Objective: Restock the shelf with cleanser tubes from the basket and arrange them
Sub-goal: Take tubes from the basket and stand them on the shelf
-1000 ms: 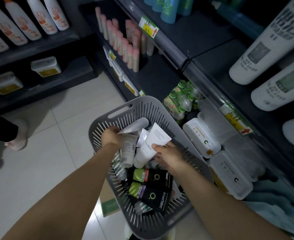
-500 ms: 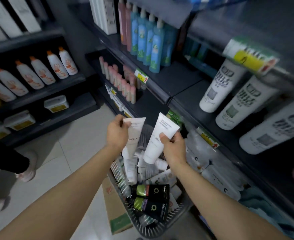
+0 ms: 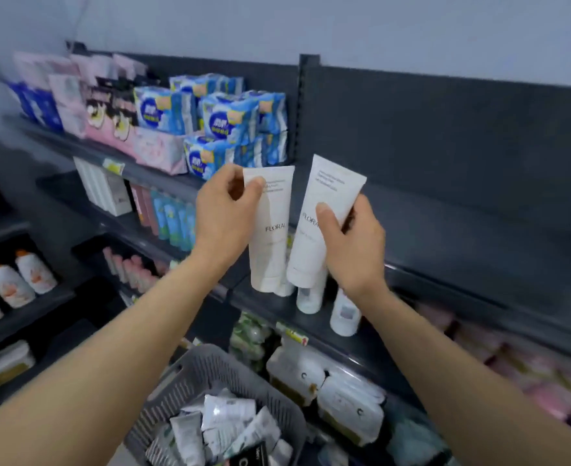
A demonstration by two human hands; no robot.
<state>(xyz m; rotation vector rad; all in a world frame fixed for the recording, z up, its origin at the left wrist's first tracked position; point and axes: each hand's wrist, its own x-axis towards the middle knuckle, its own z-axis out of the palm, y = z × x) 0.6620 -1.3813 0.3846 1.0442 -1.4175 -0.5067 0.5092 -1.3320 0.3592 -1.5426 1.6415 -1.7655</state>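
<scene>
Dark grey metal shelving (image 3: 445, 146) fills most of the view, with a flat back panel and long boards that run from the lower right up to the left. Both bare forearms reach up and forward from the bottom corners and come near each other in front of the shelf board (image 3: 462, 237).

Below, between the arms, stands a grey plastic basket (image 3: 203, 371) with slotted walls. It holds a loose heap of white and silver tubes (image 3: 226, 418). To the right of it, on the lowest board, lie soft white pouches (image 3: 348, 401). On the top board at the left, blue plastic packs (image 3: 230, 119) are piled beside pink packs (image 3: 109, 129); this part is blurred. White bottles with orange caps (image 3: 25, 277) lean on another rack at the far left.

The left hand (image 3: 223, 216) is raised with the wrist bent back. Its thumb and curled fingers pinch the flat crimped end of a white cleanser tube (image 3: 272, 237), which hangs with the cap down and reads "FLORAL". The right hand (image 3: 354, 243) grips a second white tube (image 3: 324, 203) of the same kind around its middle, thumb on the front and fingers behind it. This tube leans a little to the right at its top, cap down too. The lower ends of the two tubes overlap in the view; I cannot tell if they touch.

Just under them, small white tubes (image 3: 309, 297) stand upright on the next board, partly hidden by the held ones. A yellow price label (image 3: 292, 334) sits on that board's edge.
</scene>
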